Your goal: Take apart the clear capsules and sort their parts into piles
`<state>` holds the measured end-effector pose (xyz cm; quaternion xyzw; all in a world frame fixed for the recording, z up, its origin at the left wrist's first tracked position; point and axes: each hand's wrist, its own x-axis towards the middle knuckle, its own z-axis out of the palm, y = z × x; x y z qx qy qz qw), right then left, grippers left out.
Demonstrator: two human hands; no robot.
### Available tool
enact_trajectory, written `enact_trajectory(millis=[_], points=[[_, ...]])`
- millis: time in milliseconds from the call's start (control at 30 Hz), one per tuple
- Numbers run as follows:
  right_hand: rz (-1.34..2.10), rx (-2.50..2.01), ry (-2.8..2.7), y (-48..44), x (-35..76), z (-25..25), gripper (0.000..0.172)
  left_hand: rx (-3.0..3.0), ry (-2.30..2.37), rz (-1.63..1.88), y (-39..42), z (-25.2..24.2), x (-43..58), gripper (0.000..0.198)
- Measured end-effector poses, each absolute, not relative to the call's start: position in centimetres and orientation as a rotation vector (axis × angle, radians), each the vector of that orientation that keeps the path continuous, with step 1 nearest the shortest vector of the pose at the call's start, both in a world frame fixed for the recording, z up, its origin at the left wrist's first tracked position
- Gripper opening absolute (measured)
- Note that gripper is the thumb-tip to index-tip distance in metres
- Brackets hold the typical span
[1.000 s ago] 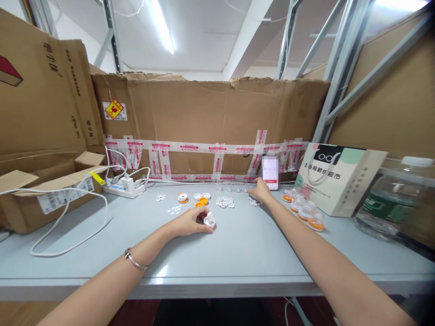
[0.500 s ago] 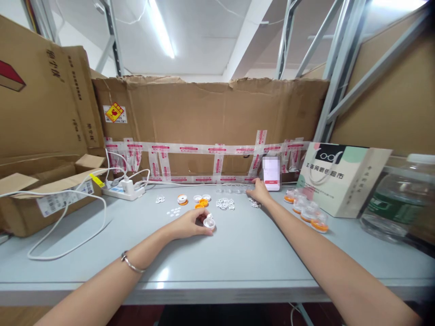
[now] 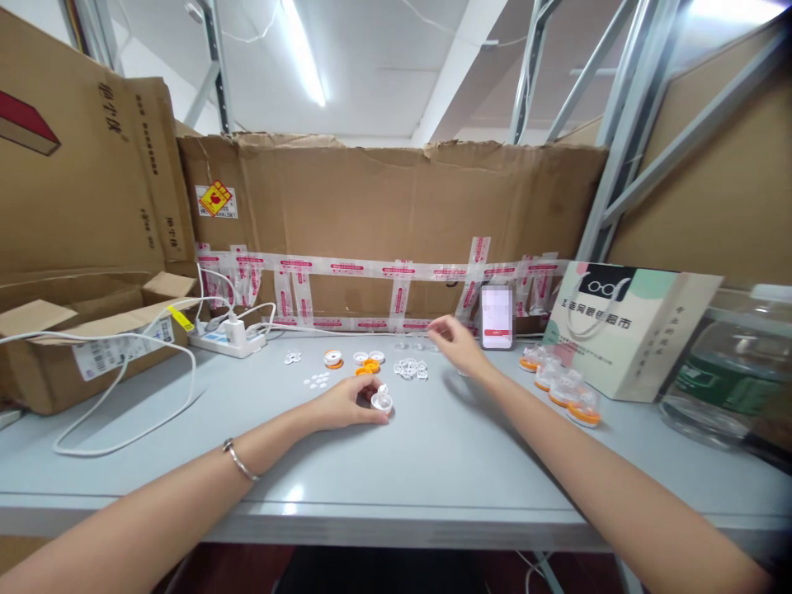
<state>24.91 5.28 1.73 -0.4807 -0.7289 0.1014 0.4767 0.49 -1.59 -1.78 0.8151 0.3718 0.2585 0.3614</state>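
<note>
My left hand [image 3: 352,402] is closed around a small white round cup [image 3: 382,403] with a little white part standing up in it, low over the table. My right hand [image 3: 459,346] is at the back of the table with thumb and fingertips pinched; whatever lies between them is too small to make out. Just beside those fingertips stands a row of clear plastic cups [image 3: 408,342]. Nearer to me lie white gear-like parts [image 3: 408,369]. Orange rings [image 3: 367,366] and white cups [image 3: 375,356] sit behind my left hand.
Small white discs [image 3: 316,380], clear pieces [image 3: 293,356] and an orange-and-white part [image 3: 332,360] lie left. A phone [image 3: 497,318] leans at the back. Clear-topped orange assemblies [image 3: 582,411], a paper bag [image 3: 612,330] and a water bottle [image 3: 718,371] stand right; a power strip [image 3: 232,340] and cable left.
My right hand has lifted a little and shifted left from beside the phone, its fingertips now pinched. My left hand stays in place with the white cup.
</note>
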Motion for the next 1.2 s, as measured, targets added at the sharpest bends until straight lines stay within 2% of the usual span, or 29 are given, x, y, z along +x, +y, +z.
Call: enact_trajectory(millis=[167,300,500,600,733,900,1100,1200], points=[[0.638,-0.850,-2.428,0.2,19.9,0.6,0.031,2.114,0.878,0.581,-0.3,-1.6,0.9,0.043],[0.618,-0.928,-2.508,-0.9,19.1,-0.1,0.040,2.110,0.784,0.574,0.2,-1.8,1.0,0.043],[0.422,-0.873,-2.558,-1.0,18.8,-0.7,0.020,2.101,0.737,0.614,-0.5,-1.8,0.8,0.035],[0.303,-0.804,-2.601,-1.2,18.6,-1.0,0.015,2.125,0.791,0.608,-0.7,-1.5,0.8,0.033],[0.292,-0.753,-2.505,-1.3,18.4,-1.0,0.012,2.137,0.801,0.591,-0.8,-1.4,0.9,0.032],[0.462,-0.792,-1.955,-1.8,18.4,0.9,0.014,2.167,0.878,0.548,-1.0,-1.3,0.6,0.039],[0.623,-0.651,-1.873,-3.6,18.5,1.8,0.013,2.288,0.898,0.526,-1.8,-0.5,0.1,0.029],[0.650,-0.632,-1.881,-4.2,18.4,1.9,0.012,2.349,0.896,0.510,-1.8,0.1,-0.3,0.038]])
